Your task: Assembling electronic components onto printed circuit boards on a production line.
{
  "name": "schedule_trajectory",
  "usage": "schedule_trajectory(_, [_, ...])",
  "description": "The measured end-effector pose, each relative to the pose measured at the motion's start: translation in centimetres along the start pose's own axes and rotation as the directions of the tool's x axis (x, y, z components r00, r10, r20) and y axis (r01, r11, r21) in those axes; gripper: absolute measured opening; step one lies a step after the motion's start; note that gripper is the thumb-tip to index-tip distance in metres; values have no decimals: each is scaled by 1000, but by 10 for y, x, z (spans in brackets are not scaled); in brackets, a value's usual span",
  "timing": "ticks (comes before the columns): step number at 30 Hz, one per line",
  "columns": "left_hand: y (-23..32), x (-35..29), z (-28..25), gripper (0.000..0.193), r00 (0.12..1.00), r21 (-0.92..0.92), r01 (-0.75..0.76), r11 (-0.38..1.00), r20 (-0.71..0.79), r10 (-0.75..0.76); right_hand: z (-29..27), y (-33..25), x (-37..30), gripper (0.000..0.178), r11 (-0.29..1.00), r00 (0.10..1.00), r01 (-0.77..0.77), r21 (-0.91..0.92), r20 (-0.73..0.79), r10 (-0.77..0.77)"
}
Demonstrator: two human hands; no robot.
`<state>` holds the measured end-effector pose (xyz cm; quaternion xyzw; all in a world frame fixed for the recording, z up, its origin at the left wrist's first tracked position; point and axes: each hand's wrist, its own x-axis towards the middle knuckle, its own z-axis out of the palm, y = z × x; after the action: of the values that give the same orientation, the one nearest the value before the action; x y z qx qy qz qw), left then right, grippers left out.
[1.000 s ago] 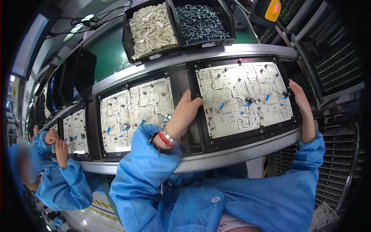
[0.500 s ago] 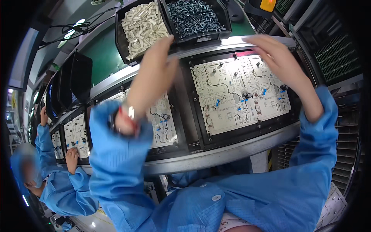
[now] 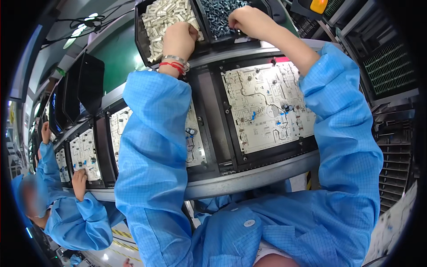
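Observation:
Over an open black bin of small white block-shaped parts (image 3: 155,26), my left hand (image 3: 178,41) reaches down with its fingers curled. What lies between its fingertips is hidden. Beside it, my right hand (image 3: 255,22) bends over a bin of small dark blue parts (image 3: 218,15), thumb and fingers pinched together; anything held there is too small to make out. Below the bins, a white circuit board (image 3: 260,133) with blue and black components lies in a black frame. A second circuit board (image 3: 194,149) is partly covered by my left sleeve.
A metal rail (image 3: 249,176) runs along the near side of the frames. Further black bins (image 3: 91,84) stand at the left. A co-worker in blue (image 3: 78,222) has a hand on another circuit board (image 3: 84,149). A dark rack (image 3: 391,164) stands at the right.
Both my hands have moved up and away from above the boards, the left to the white parts and the right to the dark blue ones. Their fingers have closed.

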<state>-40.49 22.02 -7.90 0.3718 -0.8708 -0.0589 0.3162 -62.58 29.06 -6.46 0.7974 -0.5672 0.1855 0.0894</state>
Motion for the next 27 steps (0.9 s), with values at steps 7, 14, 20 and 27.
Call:
schedule_trajectory(7, [-8,2,-8,12,999,-64,29,998,-19,-31,-10,1,-15,12,966,995,-88,245,58,76])
schedule_trajectory(14, [15,-12,-64,24,996,-433,69,899,-27,-90,-26,-41,-23,12,842,987,-162,515,81,141])
schedule_trajectory(20, [106,-93,-90,25,895,-837,440,327,375,-243,-43,-58,-59,12,679,965,-256,688,147,216])
schedule_trajectory(27, [111,-157,-55,22,771,-732,637,242,610,-183,-61,-133,-149,14,566,929,-369,737,318,191])
